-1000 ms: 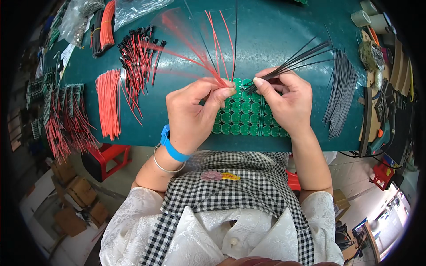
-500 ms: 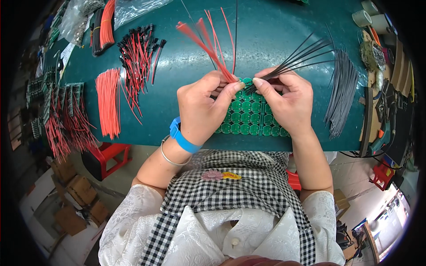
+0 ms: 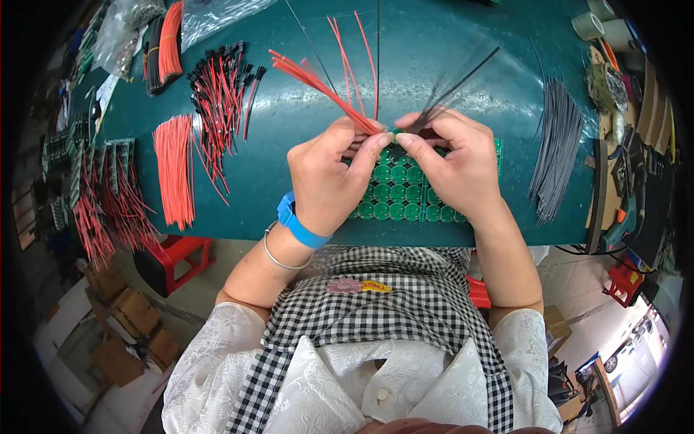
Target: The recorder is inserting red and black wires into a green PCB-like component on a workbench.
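My left hand [image 3: 334, 163] pinches a bundle of red wires [image 3: 318, 83] that fans up and to the left. In my right hand [image 3: 457, 159] is a bundle of black wires [image 3: 452, 90], smeared by motion and pointing up and to the right. Both sets of fingertips meet over a green circuit board panel [image 3: 394, 194] with rows of round boards, and the wire ends there are mostly hidden. Beyond my hands, several loose red wires [image 3: 345, 69] and a few dark ones stand up from the far part of the panel.
Left of my hands lie a red wire pile [image 3: 173, 170] and red-black wires with black connectors [image 3: 219, 87]. Wired boards [image 3: 108, 181] hang at the table's left edge. A black wire pile [image 3: 557, 148] lies right; white rolls [image 3: 589, 27] and tools stand beyond.
My right hand has moved slightly left, up against the left fingertips. The black wires have swung together and upward, and the red bundle leans a little further left.
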### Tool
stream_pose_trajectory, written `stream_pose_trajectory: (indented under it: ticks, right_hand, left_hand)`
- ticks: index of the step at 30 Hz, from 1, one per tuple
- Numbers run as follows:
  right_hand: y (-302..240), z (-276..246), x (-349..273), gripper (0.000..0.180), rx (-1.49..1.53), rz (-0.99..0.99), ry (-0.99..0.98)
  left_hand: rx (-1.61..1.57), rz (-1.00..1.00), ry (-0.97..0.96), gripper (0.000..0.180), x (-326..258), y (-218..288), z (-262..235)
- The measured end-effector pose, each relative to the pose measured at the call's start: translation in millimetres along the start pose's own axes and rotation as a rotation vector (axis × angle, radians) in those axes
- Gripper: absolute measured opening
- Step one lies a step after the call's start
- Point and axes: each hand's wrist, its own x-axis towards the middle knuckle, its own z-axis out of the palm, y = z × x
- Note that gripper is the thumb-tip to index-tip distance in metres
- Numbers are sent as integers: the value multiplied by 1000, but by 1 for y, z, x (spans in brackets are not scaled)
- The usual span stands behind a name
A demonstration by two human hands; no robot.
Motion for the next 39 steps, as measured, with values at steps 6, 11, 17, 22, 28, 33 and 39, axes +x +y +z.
stream_pose_trajectory:
  ticks: [6, 11, 17, 22, 28, 33, 39]
  right_hand:
    - [-1, -1, 0, 39, 116, 98, 64]
    - [1, -8, -3, 41, 243, 221, 101]
    - [-9, -6, 5, 35, -9, 46, -35]
    - [-11, -22, 1, 23, 23, 114, 62]
    - [-5, -37, -8, 13, 303, 295, 122]
    - [4, -31, -10, 13, 402, 309, 151]
    - [4, -27, -11, 13, 385, 309, 144]
  left_hand:
    - [21, 11, 18, 11, -1, -1, 2]
    - [67, 61, 18, 11, -1, -5, 2]
    - [98, 45, -29, 12, -2, 0, -1]
    - [67, 37, -9, 12, -4, -2, 0]
    - [63, 71, 17, 11, -2, -2, 3]
    - [62, 92, 39, 11, -3, -6, 4]
    - [146, 135, 28, 14, -2, -7, 4]
